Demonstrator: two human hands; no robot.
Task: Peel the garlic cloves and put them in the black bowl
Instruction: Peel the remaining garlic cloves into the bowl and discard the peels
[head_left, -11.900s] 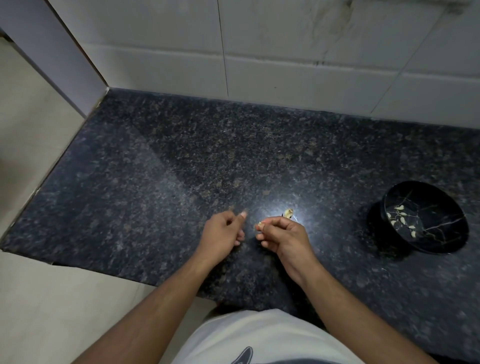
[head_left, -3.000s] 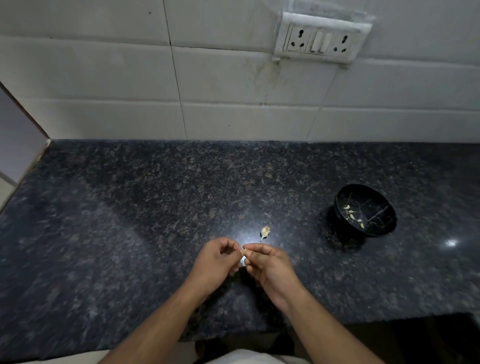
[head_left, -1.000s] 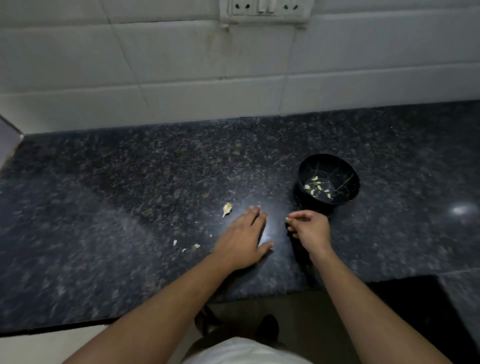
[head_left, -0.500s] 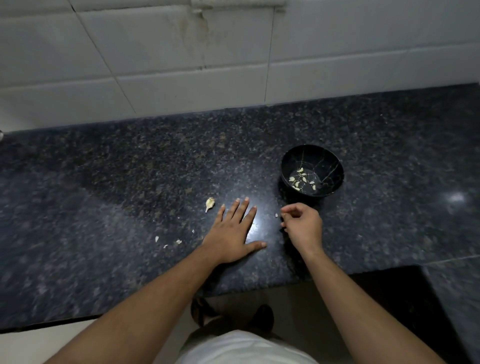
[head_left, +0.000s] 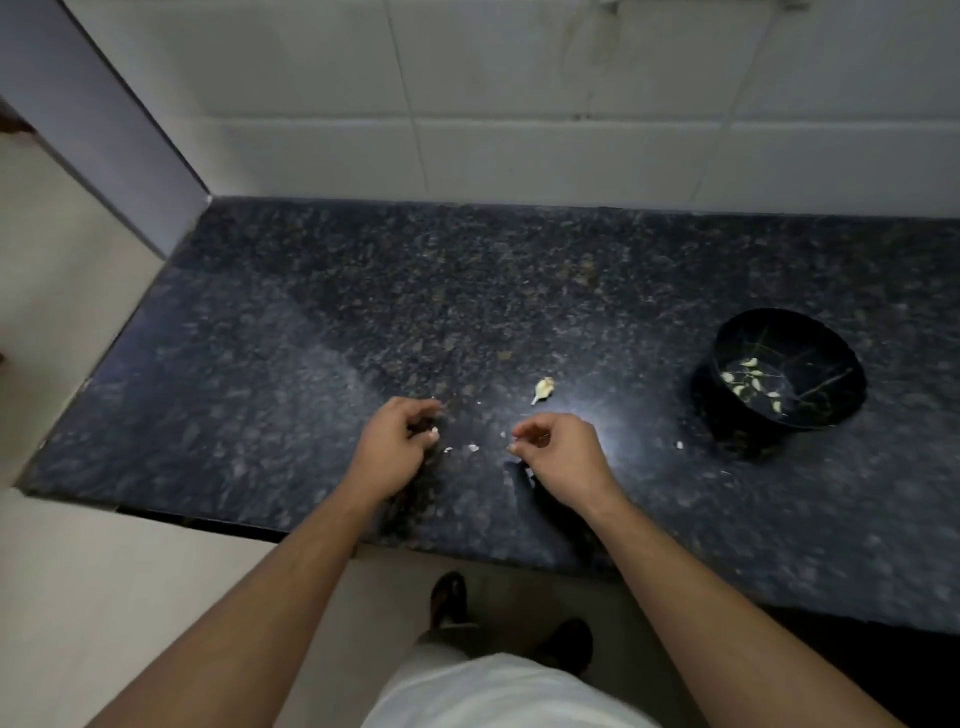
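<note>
Dark speckled tabletop (head_left: 260, 364) runs from its left edge by the wall corner to the black bowl (head_left: 852, 379) far right holding peeled cloves (head_left: 753, 382), with wide bare stone behind both hands. An unpeeled garlic clove (head_left: 543, 389) lies between them, skin bits (head_left: 472, 447) nearby. Left hand (head_left: 395, 447) curls loosely, its grip unclear; right hand (head_left: 561, 457) curls too, grip contents untellable.

Dim scene, glare spot on countertop (head_left: 613, 431); soft motion blur, wide-angle edge bending

Left hand (head_left: 393, 448) lifted off counter, fingers now curled; right hand (head_left: 558, 451) withdrawn from bowl.
</note>
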